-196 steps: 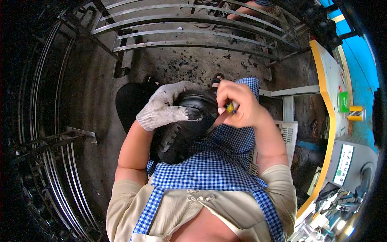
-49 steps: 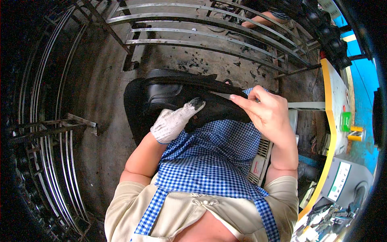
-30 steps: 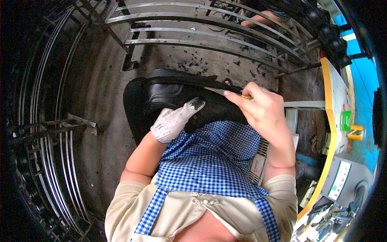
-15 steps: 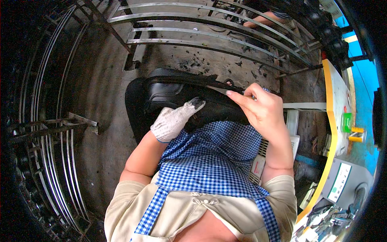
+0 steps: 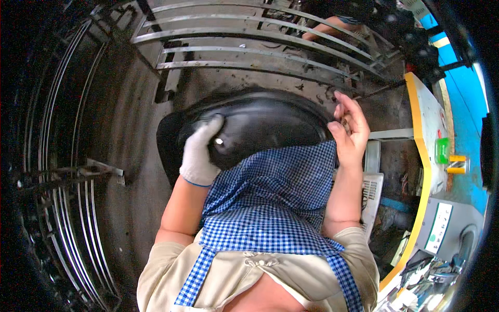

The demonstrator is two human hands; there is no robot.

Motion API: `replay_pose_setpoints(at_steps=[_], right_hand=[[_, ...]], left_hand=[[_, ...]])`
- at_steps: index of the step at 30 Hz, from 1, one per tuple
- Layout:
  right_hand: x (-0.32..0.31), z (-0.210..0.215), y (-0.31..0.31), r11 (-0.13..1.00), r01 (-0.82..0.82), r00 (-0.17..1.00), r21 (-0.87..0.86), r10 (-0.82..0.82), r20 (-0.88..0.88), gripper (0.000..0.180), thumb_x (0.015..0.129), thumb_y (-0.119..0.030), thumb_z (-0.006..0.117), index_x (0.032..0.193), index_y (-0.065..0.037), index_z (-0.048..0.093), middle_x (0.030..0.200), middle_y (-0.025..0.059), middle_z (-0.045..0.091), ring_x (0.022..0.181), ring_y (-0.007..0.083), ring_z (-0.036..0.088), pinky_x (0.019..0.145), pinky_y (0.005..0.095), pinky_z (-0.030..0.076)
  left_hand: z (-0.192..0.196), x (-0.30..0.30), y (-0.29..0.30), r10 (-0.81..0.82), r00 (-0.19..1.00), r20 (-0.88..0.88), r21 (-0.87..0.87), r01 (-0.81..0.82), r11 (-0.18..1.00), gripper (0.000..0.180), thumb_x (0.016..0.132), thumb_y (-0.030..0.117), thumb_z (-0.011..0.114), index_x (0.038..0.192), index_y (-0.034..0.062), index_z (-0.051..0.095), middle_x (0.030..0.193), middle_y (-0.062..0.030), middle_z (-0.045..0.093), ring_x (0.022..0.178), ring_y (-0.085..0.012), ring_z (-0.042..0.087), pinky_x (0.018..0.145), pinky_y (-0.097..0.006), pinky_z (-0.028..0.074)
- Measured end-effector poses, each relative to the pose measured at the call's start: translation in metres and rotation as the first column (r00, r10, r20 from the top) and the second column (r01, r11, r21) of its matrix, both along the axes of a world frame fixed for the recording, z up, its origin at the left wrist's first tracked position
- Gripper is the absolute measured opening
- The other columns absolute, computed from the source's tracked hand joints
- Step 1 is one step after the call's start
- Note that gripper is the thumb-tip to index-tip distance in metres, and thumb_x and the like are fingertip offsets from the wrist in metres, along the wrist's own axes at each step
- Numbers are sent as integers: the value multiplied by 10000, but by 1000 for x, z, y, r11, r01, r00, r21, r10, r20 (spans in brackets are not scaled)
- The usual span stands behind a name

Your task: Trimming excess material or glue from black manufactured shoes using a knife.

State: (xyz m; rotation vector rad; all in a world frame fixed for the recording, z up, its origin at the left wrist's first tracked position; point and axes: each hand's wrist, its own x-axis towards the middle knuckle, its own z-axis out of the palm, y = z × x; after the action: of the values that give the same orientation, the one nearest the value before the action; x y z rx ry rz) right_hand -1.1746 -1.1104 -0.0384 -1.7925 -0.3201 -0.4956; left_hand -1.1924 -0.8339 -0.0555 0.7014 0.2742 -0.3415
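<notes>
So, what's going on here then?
A seated person in a checked apron has a shiny black piece across the lap, blurred by movement. The gloved left hand holds it near its left end, thumb on top. The bare right hand is raised by the other end, thumb and fingers apart; whether it touches the piece is hard to tell.

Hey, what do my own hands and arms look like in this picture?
Your left hand wears a pale grey-white glove with thin blue trim at the wrist. Your right hand is bare. Both forearms are uncovered below beige sleeves, the left sleeve and right sleeve ending near the elbows.
</notes>
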Motion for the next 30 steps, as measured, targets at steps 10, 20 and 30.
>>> replay_pose_setpoints(at_steps=[10, 20, 30], right_hand=[[2, -25, 55, 965, 27, 991, 262, 8, -132, 501, 711, -133, 782, 1131, 1, 544, 1043, 81, 639, 960, 175, 601, 855, 326, 473], [31, -51, 14, 563, 423, 874, 710, -49, -483, 445, 750, -126, 727, 1146, -11, 561, 1082, 103, 624, 941, 236, 614, 826, 371, 501], [41, -45, 26, 639, 173, 881, 749, 239, -407, 430, 885, -285, 586, 1214, -17, 514, 1131, 106, 609, 1053, 259, 578, 862, 393, 493]], left_hand=[[-26, 6, -26, -95, 964, -249, -425, -21, 905, 478, 945, 380, 424, 1245, 13, 486, 1241, -187, 544, 1133, -329, 539, 957, -474, 452], [3, -28, 33, -593, 428, 682, 651, -724, 227, 681, 679, 384, 754, 1202, 27, 504, 1271, -250, 449, 1197, -430, 431, 1008, -485, 342], [-42, -43, 19, -334, 693, 639, 756, -485, 441, 870, 663, 306, 803, 1357, 76, 331, 1351, -205, 410, 1196, -355, 475, 1007, -369, 391]])
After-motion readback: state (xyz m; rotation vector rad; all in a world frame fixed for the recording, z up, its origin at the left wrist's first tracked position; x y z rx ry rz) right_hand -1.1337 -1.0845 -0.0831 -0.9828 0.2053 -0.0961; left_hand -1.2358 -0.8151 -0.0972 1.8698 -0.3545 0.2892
